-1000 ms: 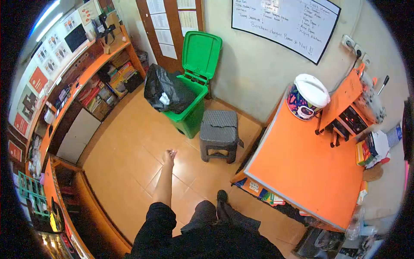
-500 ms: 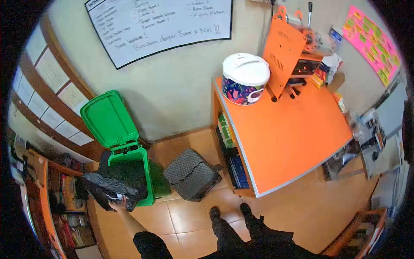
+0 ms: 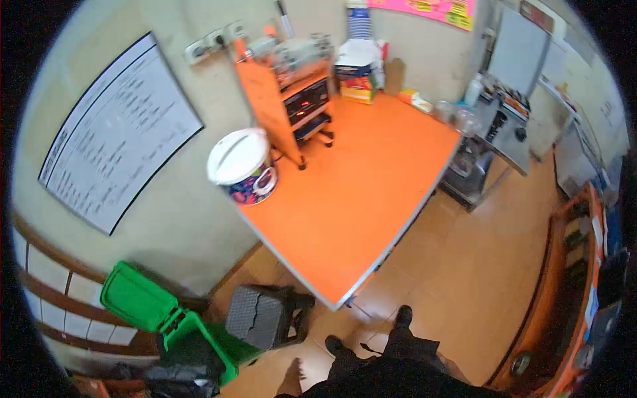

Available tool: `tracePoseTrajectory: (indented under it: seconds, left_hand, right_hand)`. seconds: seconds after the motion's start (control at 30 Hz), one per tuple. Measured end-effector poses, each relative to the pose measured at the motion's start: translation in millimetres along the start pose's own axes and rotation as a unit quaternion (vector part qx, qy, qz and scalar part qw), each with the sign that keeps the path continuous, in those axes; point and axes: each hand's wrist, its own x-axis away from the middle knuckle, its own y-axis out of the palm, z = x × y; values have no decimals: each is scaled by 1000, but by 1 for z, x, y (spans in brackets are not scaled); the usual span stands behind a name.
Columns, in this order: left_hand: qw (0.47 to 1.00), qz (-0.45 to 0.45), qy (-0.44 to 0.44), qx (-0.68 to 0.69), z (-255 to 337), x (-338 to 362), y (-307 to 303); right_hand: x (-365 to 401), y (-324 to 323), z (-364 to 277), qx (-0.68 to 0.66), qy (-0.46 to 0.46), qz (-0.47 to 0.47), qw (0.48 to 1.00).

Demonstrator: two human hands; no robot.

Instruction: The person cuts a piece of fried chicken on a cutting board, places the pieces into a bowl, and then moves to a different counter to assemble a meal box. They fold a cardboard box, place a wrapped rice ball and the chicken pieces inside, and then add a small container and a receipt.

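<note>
My left hand [image 3: 292, 377] hangs low beside my leg, over the tiled floor. Its fingers look loosely apart and I see nothing in them, though they are a little blurred. To its left stands a green bin [image 3: 227, 363] with the lid [image 3: 136, 296] swung back, lined with a black plastic bag [image 3: 182, 371] that spills over the rim. A grey step stool [image 3: 255, 317] is close by, between bin and table. Only a bit of skin of my right hand [image 3: 453, 369] shows at my right side; its fingers are hidden.
An orange table [image 3: 358, 199] with a metal edge stands ahead. On it are a white-lidded bucket [image 3: 240, 159], an orange machine [image 3: 269, 109] with lit red digits, and boxes [image 3: 357, 76]. A metal side table [image 3: 507, 132] stands right, and an orange-framed cabinet [image 3: 551, 298] nearer me.
My left hand has let go of the black bag's edge and come back beside my leg. The view has turned right, so bin and table sit further left.
</note>
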Motion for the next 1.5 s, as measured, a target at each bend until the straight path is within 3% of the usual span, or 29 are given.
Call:
tracePoseTrajectory:
  seconds: [0.03, 0.07, 0.17, 0.27, 0.37, 0.43, 0.5, 0.53, 0.57, 0.6, 0.63, 0.7, 0.77, 0.8, 0.83, 0.9, 0.97, 1.03, 1.07, 1.1, 1.17, 1.2, 1.27, 1.3, 1.37, 1.43, 1.5]
  left_hand:
    - [987, -159, 20, -31, 21, 21, 40]
    - [961, -262, 43, -77, 45, 47, 79]
    - [826, -482, 106, -272, 140, 98, 177]
    - [727, -528, 187, -397, 233, 156, 277]
    - [652, -548, 214, -478, 319, 216, 371]
    - [605, -574, 215, -508, 376, 251, 421]
    - [565, -626, 194, -501, 442, 297, 460]
    - [481, -664, 216, -530, 474, 314, 481]
    - [394, -696, 237, -551, 503, 332, 504]
    - [397, -700, 237, -544, 531, 350, 528]
    - [399, -726, 216, -517, 558, 363, 548]
    - [411, -748, 190, -485, 598, 372, 589]
    - [478, -684, 208, -510, 632, 387, 646]
    - [483, -686, 206, -504, 656, 413, 656]
    - [481, -671, 234, -514, 680, 440, 664]
    - [477, -669, 275, -499, 707, 472, 706]
    - [459, -725, 323, -400, 680, 462, 799]
    - [477, -738, 345, -330, 693, 485, 819]
    - [458, -760, 373, -272, 718, 515, 804]
    - [437, -777, 401, -213, 729, 536, 794]
    - [501, -760, 367, -191, 740, 556, 785]
    - [543, -751, 328, -183, 743, 562, 779]
    - [583, -724, 331, -160, 749, 567, 753]
    - [605, -704, 337, -156, 757, 568, 736]
    - [632, -688, 342, -103, 784, 570, 687]
    - [649, -674, 347, -61, 815, 555, 644]
    - [686, -628, 367, 17, 849, 528, 609]
  right_hand:
    - [-2, -10, 19, -35, 12, -13, 999]
    - [-6, -22, 38, -68, 21, -26, 997]
    - [-5, -78, 84, -181, 44, -58, 981]
    - [17, -163, 102, -383, -1, -76, 921]
    - [64, -280, 93, -589, -185, -25, 786]
    - [39, -353, 91, -623, -274, 28, 732]
    - [54, -432, 55, -550, -328, 101, 762]
    - [67, -469, 36, -550, -326, 105, 762]
    - [88, -503, 18, -434, -450, 110, 773]
    - [109, -538, 7, -302, -560, 107, 764]
    - [129, -572, 1, -176, -670, -13, 721]
    - [189, -617, -22, -44, -751, -148, 642]
    - [264, -638, -48, 188, -691, -127, 687]
    - [280, -654, -60, 303, -645, -112, 693]
    - [279, -674, -70, 312, -644, -121, 688]
    - [276, -711, -86, 228, -731, -32, 642]
    - [270, -749, -101, 198, -723, -94, 655]
    - [289, -791, -124, 176, -689, -178, 680]
    - [294, -807, -132, 195, -687, -199, 671]
    - [297, -817, -139, 180, -708, -237, 641]
    - [297, -831, -166, 174, -723, -295, 600]
    - [297, -831, -185, 227, -773, -329, 493]
    - [294, -813, -212, 278, -801, -382, 366]
    - [290, -797, -219, 210, -785, -479, 332]
    - [297, -775, -235, 141, -747, -583, 287]
    - [318, -761, -249, 151, -653, -694, 261]
    - [326, -744, -275, 159, -609, -741, 232]
